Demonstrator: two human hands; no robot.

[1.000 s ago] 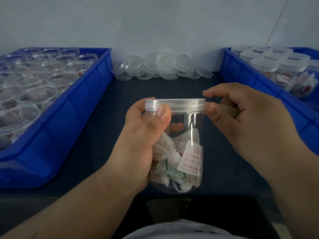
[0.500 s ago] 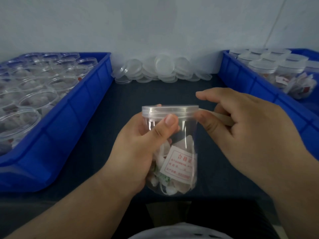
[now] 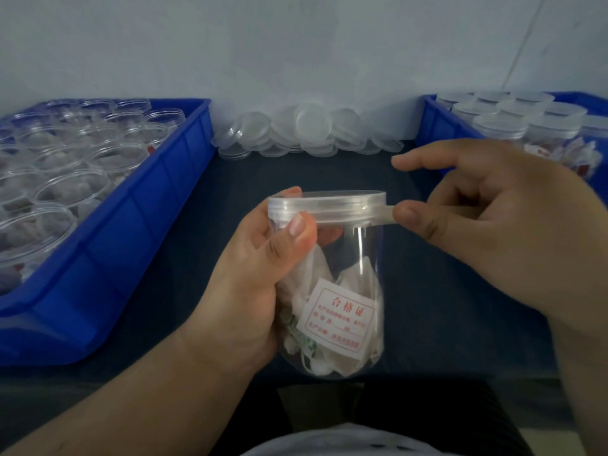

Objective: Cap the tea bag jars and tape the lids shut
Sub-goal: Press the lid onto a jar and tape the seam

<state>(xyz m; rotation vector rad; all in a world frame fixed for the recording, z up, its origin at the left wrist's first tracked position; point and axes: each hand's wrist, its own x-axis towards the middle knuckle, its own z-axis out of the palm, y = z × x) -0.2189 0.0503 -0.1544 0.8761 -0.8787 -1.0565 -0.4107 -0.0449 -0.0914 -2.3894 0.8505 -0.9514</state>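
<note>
The left hand [image 3: 256, 291] grips the capped tea bag jar [image 3: 348, 258] above the near bench [image 3: 230, 179], its thumb pinning clear tape [image 3: 378, 213] to the lid [image 3: 329, 205]. The right hand [image 3: 493, 232] pinches the tape's free run. Best to pull it taut and level along the lid seam while turning the jar. The left bin [image 3: 148, 225] holds uncapped jars, the right bin [image 3: 441, 123] capped ones.

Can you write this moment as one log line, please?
step: taping lid | left hand: grips jar | right hand: pinches tape at lid edge | lid: on jar
</note>
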